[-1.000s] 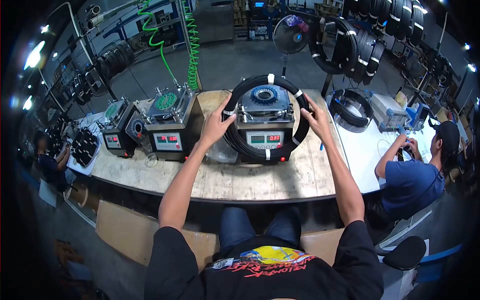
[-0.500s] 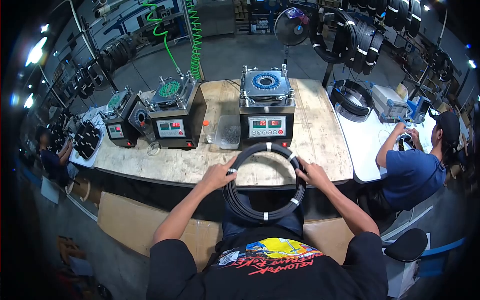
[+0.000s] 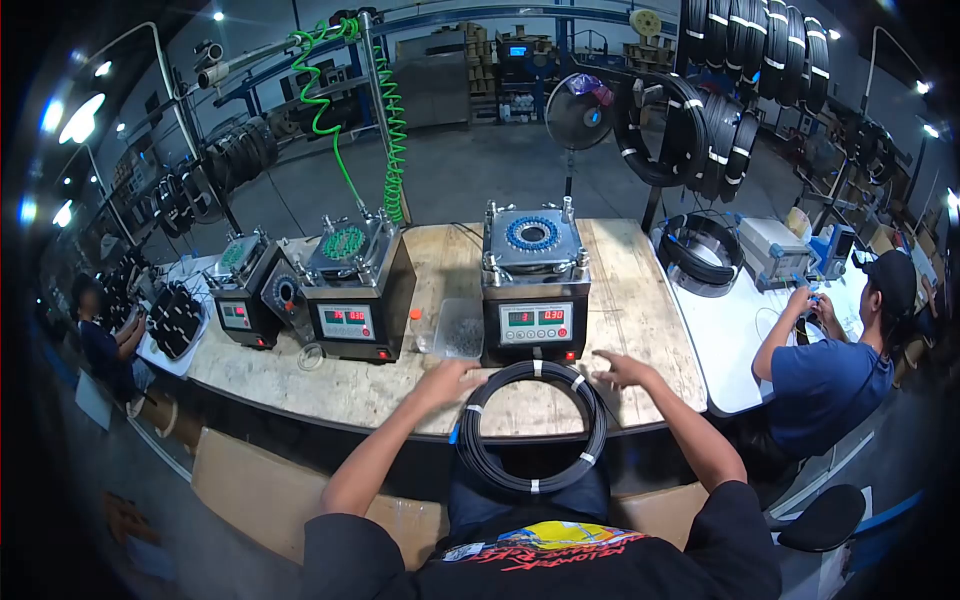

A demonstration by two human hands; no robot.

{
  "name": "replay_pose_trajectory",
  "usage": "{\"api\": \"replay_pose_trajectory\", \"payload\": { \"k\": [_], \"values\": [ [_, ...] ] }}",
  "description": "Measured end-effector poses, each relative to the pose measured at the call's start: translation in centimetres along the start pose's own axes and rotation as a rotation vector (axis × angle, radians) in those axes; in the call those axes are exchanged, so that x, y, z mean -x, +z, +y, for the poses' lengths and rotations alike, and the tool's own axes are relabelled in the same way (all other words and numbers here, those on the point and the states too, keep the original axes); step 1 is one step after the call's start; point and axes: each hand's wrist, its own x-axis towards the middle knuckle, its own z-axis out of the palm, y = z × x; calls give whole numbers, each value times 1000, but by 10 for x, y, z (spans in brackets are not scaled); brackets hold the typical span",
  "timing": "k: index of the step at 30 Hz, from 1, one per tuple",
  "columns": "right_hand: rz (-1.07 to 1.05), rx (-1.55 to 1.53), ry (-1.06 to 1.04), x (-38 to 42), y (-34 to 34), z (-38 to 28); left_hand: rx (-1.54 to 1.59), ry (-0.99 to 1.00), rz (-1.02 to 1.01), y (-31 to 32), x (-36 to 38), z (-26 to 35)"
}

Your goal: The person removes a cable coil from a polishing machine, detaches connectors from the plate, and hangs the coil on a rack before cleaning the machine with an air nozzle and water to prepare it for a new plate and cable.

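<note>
A black cable coil (image 3: 596, 425), bound with several white tape bands, leans across the table's front edge with its lower part over my lap. A small blue piece (image 3: 454, 434) shows at its left side. My left hand (image 3: 447, 382) is beside the coil's upper left, fingers stretched out and holding nothing. To the upper right of the coil, my right hand (image 3: 628, 370) is open with its fingers apart, clear of the cable. Just behind the coil stands a polishing machine (image 3: 534, 325) with a lit red display and a round blue-studded fixture (image 3: 533, 234) on top.
Two similar machines (image 3: 345, 320) (image 3: 238, 312) with green-studded tops stand to the left on the wooden table (image 3: 640, 300). A clear plastic container (image 3: 460, 328) sits beside the middle machine. A co-worker (image 3: 830, 345) is at the white table on the right; another person (image 3: 100, 345) is at the far left.
Both hands have let go of the coil and moved outward from it. The coil now leans against the table edge. The view has tilted up, and the nearest machine's display numbers have changed.
</note>
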Motion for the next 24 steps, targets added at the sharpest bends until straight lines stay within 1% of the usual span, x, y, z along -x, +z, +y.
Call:
{"api": "replay_pose_trajectory", "payload": {
  "k": [1,2,3,4,5,6,7,8,9,11,12,14,15,16,17,18,19,21,22,23,24],
  "values": [
    [67,83,-126,-15,-15,6,89,-53,21,-27,-14,18],
    [109,-4,-93,-28,-35,3,179,-106,41,-54,-30,35],
    [152,-92,-61,-43,-61,-4,199,-30,185,-66,-50,32],
    [283,-157,-106,-62,-84,-9,218,47,328,-77,-68,30],
    [413,-225,-151,-80,-106,-16,232,55,417,-90,-86,34],
    [500,-223,-156,-89,-128,-33,246,63,504,-102,-103,41],
    [586,-219,-163,-96,-147,-57,284,51,493,-110,-120,45],
    [617,-257,-189,-107,-160,-75,322,40,484,-115,-135,49],
    [647,-295,-214,-117,-167,-92,326,5,429,-115,-149,49],
    [541,-308,-87,-127,-173,-128,337,-60,321,-107,-179,43],
    [489,-313,-22,-132,-176,-140,321,-53,317,-105,-188,44],
    [462,-328,55,-145,-177,-152,288,-41,306,-103,-199,45],
    [447,-336,94,-150,-175,-152,352,-78,257,-107,-198,47],
    [483,-398,41,-156,-171,-147,414,-117,207,-115,-194,51],
    [473,-513,26,-161,-171,-142,476,-153,159,-122,-192,52],
    [465,-627,6,-157,-175,-146,564,-131,164,-127,-192,49],
    [454,-740,-16,-155,-178,-153,619,-40,185,-130,-195,48],
    [467,-842,76,-146,-189,-168,731,135,216,-132,-196,45],
    [476,-976,81,-134,-188,-186,754,125,168,-138,-199,43],
    [483,-1108,84,-127,-188,-201,706,115,152,-143,-198,43],
    [441,-1131,59,-126,-192,-209,545,97,213,-145,-201,39]
  ]
}}
